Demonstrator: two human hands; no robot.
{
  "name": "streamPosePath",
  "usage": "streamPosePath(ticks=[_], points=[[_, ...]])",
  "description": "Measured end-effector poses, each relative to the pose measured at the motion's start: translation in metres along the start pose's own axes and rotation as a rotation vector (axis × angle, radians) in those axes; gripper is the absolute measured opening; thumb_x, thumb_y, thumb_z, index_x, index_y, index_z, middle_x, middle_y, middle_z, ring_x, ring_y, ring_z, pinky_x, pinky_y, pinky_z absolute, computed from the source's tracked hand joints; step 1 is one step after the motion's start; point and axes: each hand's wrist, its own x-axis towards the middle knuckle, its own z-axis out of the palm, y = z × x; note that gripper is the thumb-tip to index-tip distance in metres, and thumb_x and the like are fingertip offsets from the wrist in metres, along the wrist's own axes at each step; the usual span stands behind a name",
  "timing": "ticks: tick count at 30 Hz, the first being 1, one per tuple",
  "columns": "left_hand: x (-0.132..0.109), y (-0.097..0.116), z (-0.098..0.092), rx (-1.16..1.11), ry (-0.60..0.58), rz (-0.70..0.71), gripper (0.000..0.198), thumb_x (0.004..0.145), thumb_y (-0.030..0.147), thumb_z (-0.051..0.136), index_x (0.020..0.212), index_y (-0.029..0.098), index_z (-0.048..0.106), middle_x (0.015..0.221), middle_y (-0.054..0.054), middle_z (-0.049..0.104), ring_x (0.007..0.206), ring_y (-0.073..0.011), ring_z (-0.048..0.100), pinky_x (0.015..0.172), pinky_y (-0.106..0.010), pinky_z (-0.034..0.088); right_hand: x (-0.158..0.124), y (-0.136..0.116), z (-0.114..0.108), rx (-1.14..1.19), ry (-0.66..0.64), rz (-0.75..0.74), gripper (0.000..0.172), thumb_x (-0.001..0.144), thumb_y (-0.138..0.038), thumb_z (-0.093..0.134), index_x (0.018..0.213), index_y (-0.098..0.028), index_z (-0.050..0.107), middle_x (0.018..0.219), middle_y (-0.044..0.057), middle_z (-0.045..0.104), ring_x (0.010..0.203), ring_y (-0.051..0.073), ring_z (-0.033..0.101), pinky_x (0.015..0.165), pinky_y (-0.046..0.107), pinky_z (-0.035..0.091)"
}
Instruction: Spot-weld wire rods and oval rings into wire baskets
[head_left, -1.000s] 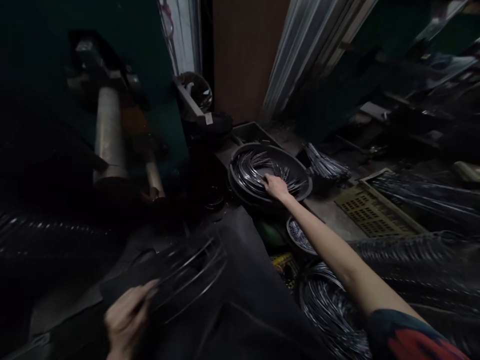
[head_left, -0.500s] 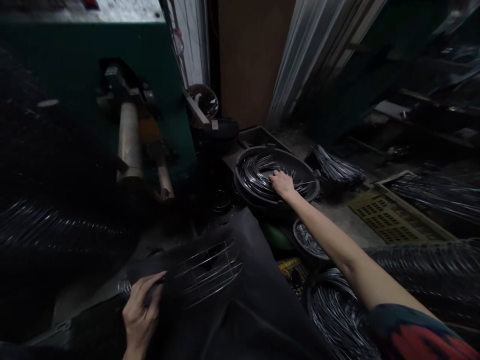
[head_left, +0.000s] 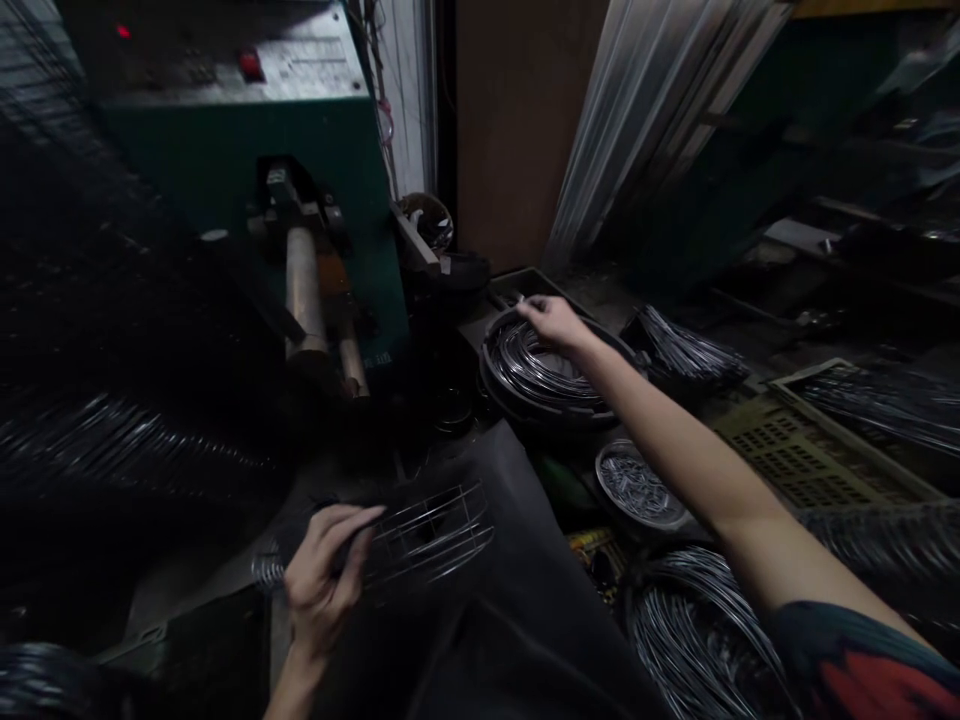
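My left hand (head_left: 324,578) is closed on the near edge of a curved wire frame (head_left: 427,530) that lies on a dark surface in front of me. My right hand (head_left: 553,320) reaches out over the far rim of a round black tub (head_left: 525,395) full of curved wire pieces (head_left: 532,365). Its fingers are pinched together on what looks like a thin wire piece, too small to make out surely.
A green machine (head_left: 240,150) with a steel roller (head_left: 304,290) stands at the back left. A small bowl of wire bits (head_left: 637,487), a large wire coil (head_left: 690,630), a wire bundle (head_left: 686,352) and a yellow crate (head_left: 810,455) lie to the right.
My right hand rose from the middle of the tub to its far rim. My left hand shifted right and up along the wire frame. The view tilted upward.
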Motion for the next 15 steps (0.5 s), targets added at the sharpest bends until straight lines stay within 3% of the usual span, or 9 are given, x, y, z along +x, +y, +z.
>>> streamPosePath(ticks=[2, 5, 7, 9, 11, 13, 15], points=[[0.022, 0.02, 0.018, -0.061, -0.078, -0.036, 0.019, 0.09, 0.021, 0.056, 0.103, 0.022, 0.07, 0.094, -0.005, 0.069, 0.087, -0.0158, 0.066, 0.076, -0.027, 0.054, 0.002, -0.033, -0.011, 0.336, 0.06, 0.055, 0.015, 0.09, -0.029, 0.051, 0.08, -0.019, 0.056, 0.056, -0.005, 0.046, 0.05, 0.011, 0.043, 0.055, 0.025, 0.044], [0.053, 0.047, 0.047, -0.099, -0.121, -0.112, 0.032, 0.094, 0.033, 0.05, 0.122, 0.024, 0.062, 0.119, -0.009, 0.063, 0.112, -0.0202, 0.061, 0.096, -0.035, 0.05, -0.017, -0.077, -0.012, 0.659, -0.026, 0.055, 0.022, 0.092, -0.038, 0.052, 0.078, -0.022, 0.051, 0.05, -0.008, 0.033, 0.044, 0.009, 0.036, 0.05, 0.022, 0.042], [0.068, 0.059, 0.064, -0.079, -0.116, -0.147, 0.05, 0.091, 0.041, 0.054, 0.138, 0.023, 0.048, 0.139, -0.012, 0.051, 0.133, -0.0261, 0.044, 0.112, -0.046, 0.035, -0.042, -0.1, -0.002, 0.752, -0.127, 0.033, 0.026, 0.091, -0.045, 0.054, 0.079, -0.022, 0.05, 0.05, -0.008, 0.034, 0.046, 0.008, 0.039, 0.051, 0.022, 0.042], [0.075, 0.063, 0.075, -0.076, -0.163, -0.186, 0.065, 0.089, 0.046, 0.056, 0.145, 0.02, 0.036, 0.148, -0.014, 0.041, 0.142, -0.0295, 0.03, 0.117, -0.054, 0.02, -0.068, -0.117, 0.016, 0.803, -0.226, 0.022, 0.029, 0.091, -0.05, 0.055, 0.08, -0.023, 0.05, 0.053, -0.007, 0.037, 0.047, 0.008, 0.041, 0.049, 0.02, 0.04], [0.072, 0.062, 0.079, -0.112, -0.24, -0.245, 0.06, 0.092, 0.044, 0.05, 0.145, 0.019, 0.036, 0.144, -0.014, 0.046, 0.138, -0.0285, 0.036, 0.117, -0.054, 0.017, -0.09, -0.129, 0.035, 0.855, -0.319, 0.03, 0.031, 0.09, -0.052, 0.054, 0.081, -0.023, 0.05, 0.055, -0.006, 0.039, 0.047, 0.008, 0.041, 0.045, 0.019, 0.037], [0.062, 0.06, 0.076, -0.17, -0.301, -0.336, 0.044, 0.096, 0.04, 0.043, 0.135, 0.02, 0.049, 0.128, -0.011, 0.06, 0.121, -0.0246, 0.053, 0.112, -0.047, 0.029, -0.105, -0.137, 0.054, 0.923, -0.403, 0.064, 0.032, 0.09, -0.054, 0.053, 0.082, -0.023, 0.05, 0.056, -0.006, 0.039, 0.046, 0.008, 0.041, 0.043, 0.019, 0.035], [0.048, 0.06, 0.07, -0.24, -0.286, -0.45, 0.038, 0.097, 0.04, 0.038, 0.119, 0.02, 0.061, 0.106, -0.007, 0.068, 0.098, -0.0203, 0.062, 0.099, -0.037, 0.042, -0.113, -0.14, 0.071, 1.0, -0.475, 0.136, 0.033, 0.091, -0.054, 0.051, 0.082, -0.022, 0.049, 0.055, -0.006, 0.039, 0.044, 0.008, 0.04, 0.042, 0.019, 0.036]])
